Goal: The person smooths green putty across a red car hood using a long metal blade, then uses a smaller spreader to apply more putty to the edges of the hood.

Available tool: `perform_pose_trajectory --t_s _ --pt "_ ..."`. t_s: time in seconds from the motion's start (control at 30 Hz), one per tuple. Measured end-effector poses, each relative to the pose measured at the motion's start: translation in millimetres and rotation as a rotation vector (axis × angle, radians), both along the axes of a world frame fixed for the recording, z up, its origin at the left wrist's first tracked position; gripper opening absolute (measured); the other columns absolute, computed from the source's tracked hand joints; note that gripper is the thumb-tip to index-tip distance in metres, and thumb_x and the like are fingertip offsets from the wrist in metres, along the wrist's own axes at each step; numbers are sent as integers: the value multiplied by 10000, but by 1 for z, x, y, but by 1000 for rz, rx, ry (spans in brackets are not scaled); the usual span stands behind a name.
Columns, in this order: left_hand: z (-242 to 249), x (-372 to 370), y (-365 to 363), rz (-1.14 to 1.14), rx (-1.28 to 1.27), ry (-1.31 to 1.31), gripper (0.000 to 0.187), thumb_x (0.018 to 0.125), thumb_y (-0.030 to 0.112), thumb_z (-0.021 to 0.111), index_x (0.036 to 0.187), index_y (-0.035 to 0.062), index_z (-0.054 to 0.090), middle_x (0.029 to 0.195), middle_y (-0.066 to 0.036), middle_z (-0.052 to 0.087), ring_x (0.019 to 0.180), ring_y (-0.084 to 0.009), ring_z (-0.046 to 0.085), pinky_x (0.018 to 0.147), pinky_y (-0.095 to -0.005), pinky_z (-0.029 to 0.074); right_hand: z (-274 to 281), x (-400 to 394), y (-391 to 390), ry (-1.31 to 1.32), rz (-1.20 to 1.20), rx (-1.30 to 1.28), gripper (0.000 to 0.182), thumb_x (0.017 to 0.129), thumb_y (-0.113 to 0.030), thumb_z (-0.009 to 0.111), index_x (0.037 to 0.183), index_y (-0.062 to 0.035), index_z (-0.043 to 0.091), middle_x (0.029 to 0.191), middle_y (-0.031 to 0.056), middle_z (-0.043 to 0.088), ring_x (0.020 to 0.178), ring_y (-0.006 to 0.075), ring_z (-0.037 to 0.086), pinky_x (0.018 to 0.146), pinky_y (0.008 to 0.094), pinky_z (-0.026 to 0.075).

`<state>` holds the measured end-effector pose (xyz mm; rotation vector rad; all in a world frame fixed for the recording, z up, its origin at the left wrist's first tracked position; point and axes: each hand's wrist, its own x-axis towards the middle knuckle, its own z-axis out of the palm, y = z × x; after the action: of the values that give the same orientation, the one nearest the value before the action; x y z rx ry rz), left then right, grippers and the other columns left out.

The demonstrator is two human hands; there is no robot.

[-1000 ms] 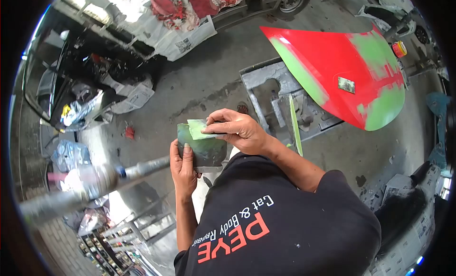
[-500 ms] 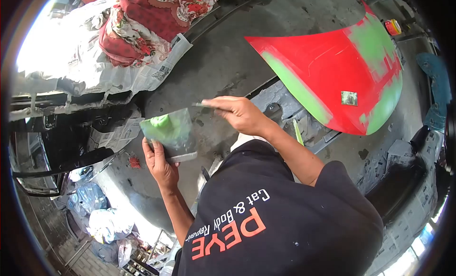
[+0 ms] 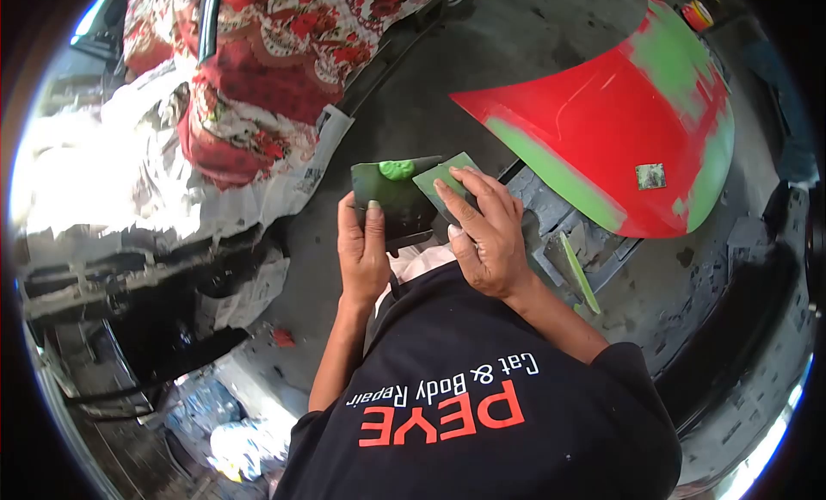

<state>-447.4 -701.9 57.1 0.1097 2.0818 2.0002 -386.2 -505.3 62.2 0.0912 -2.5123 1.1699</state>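
Observation:
My left hand [image 3: 365, 255] grips the lower left part of a dark, flat plate [image 3: 391, 209], thumb on its face. A lump of bright green putty [image 3: 397, 169] sits near the plate's top edge. In my right hand [image 3: 490, 237] is a thin, green-smeared spreader [image 3: 449, 186], with my fingers spread over its face. The spreader's left edge lies at the right side of the plate, close to the putty. Whether the two touch is hard to tell.
A red and green car hood [image 3: 594, 113] lies to the right, with a small square sheet [image 3: 651, 175] on it. Floral cloth [image 3: 267, 70] covers something at upper left. A green-edged strip [image 3: 580, 274] lies below the hood. A tin [image 3: 697, 15] stands at upper right.
The plate and my left hand have moved right, and the plate's face is turned differently. My right hand has brought the spreader beside it. The putty now shows as a compact lump.

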Motion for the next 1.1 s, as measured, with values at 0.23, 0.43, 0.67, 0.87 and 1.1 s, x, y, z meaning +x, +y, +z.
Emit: perform_pose_trajectory --t_s 0.23,0.43,0.67,0.87,1.1 --pt "-11 -86 3 -337 -242 239 271 1113 151 484 1340 3 476 893 -118 695 728 -180 672 609 -327 533 -8 -52 -51 -19 -260 95 560 859 -158 630 1416 -98 620 1439 133 554 1326 339 515 1013 499 390" --pt "0 -159 -25 -508 -397 451 293 1089 106 493 1362 2 470 852 -226 710 761 -362 744 631 -412 554 -8 -110 -98 -67 -373 -127 488 797 -69 603 1273 -60 710 1299 121 642 1226 316 574 933 476 475" --pt "-23 -250 -61 -362 -409 615 298 1102 140 479 1364 -2 485 837 -189 691 656 -283 681 551 -396 515 -49 -138 -111 -44 -523 -600 452 859 -56 516 1253 -32 737 1254 162 710 1143 322 644 957 407 510" --pt "-33 -290 -78 -484 -362 356 296 1141 244 420 1296 11 515 852 -57 641 594 -70 554 464 -253 453 -166 -134 -78 -356 -1031 -124 434 868 -153 607 1275 -30 693 1328 151 640 1234 340 592 944 494 468" --pt "-42 -283 -86 -577 -478 41 309 1150 238 413 1251 -10 568 1082 -69 649 1008 -134 564 933 -291 452 -271 -159 -7 -628 -1129 309 643 865 -271 701 1457 -93 525 1506 153 452 1473 334 355 976 596 368"
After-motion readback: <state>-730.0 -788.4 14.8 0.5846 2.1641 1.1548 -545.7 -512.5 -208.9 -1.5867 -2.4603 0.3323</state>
